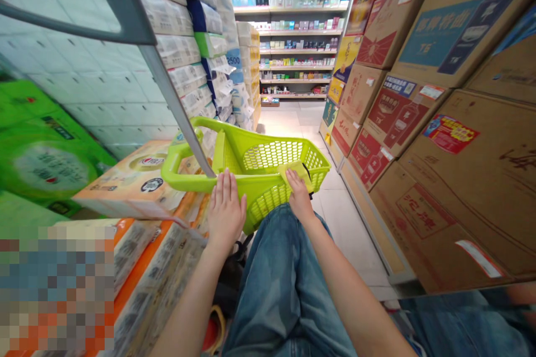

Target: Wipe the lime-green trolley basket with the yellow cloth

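Observation:
A lime-green rolling shopping basket (259, 179) with perforated sides stands tilted in front of my knees. Its grey pull handle (176, 103) extends toward the upper left. My left hand (226, 209) lies against the basket's near side by the foot of the handle, fingers stretched out and holding nothing. In my right hand (300, 196) is a yellow cloth (303, 172), pressed onto the near rim toward the basket's far right end. A dark edge shows along the cloth. The visible inside of the basket holds no goods.
Stacked cardboard cartons (456, 178) line the aisle on the right. On the left are packs of tissue paper (163, 17) and an orange-white carton (129, 178). Shelves of small goods (299, 50) stand at the far end. Another person's denim-clad leg (469, 323) is at lower right.

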Action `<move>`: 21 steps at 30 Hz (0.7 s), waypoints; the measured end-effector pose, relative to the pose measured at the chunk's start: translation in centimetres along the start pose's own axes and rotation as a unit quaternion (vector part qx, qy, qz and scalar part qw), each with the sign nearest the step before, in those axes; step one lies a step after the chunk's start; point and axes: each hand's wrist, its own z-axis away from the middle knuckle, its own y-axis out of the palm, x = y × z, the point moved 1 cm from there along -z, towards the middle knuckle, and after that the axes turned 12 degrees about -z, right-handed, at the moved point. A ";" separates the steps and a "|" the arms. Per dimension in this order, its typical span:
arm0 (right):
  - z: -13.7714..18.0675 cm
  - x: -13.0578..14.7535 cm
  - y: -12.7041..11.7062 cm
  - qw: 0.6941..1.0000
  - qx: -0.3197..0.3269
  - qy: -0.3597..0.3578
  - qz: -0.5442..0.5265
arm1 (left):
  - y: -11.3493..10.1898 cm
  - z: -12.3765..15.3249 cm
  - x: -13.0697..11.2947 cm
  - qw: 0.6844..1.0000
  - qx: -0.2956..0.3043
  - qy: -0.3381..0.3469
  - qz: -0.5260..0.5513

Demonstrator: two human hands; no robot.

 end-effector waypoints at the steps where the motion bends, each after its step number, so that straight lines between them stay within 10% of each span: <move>1: -0.1 -0.5 -0.4 1.000 -0.009 0.010 0.004 | 0.1 0.0 0.0 1.000 -0.003 -0.003 0.003; 13: -0.3 9.8 7.8 0.993 0.078 -0.040 -0.079 | 0.1 0.2 0.4 1.000 -0.003 0.015 -0.001; 21: 0.1 3.4 2.5 0.999 0.031 -0.025 -0.024 | -0.3 0.1 0.1 1.000 0.007 0.018 -0.023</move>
